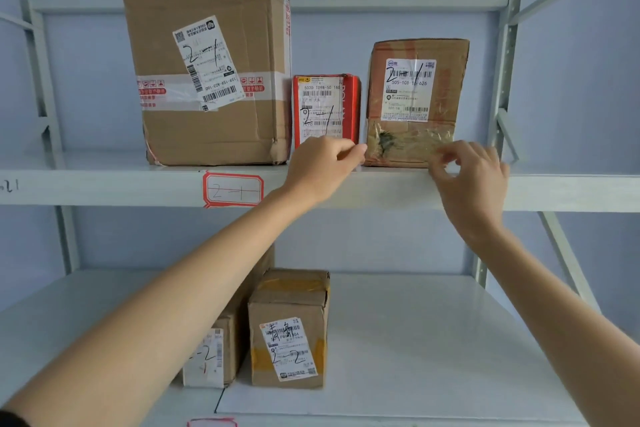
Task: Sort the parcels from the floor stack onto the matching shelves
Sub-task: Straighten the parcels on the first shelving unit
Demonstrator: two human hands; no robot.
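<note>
On the upper shelf, tagged 2-1, stand three parcels marked 2-1: a large brown box, a small red parcel and a worn brown parcel at the right. My left hand is at the shelf edge with curled fingers, its thumb tip against the worn parcel's lower left corner. My right hand hovers in front of that parcel's lower right corner, fingers loosely bent and apart, holding nothing. The worn parcel rests upright on the shelf.
The lower shelf holds two brown boxes marked 2-2, one in plain view and one partly behind my left forearm. Grey metal uprights frame the rack. A second red tag shows at the bottom edge.
</note>
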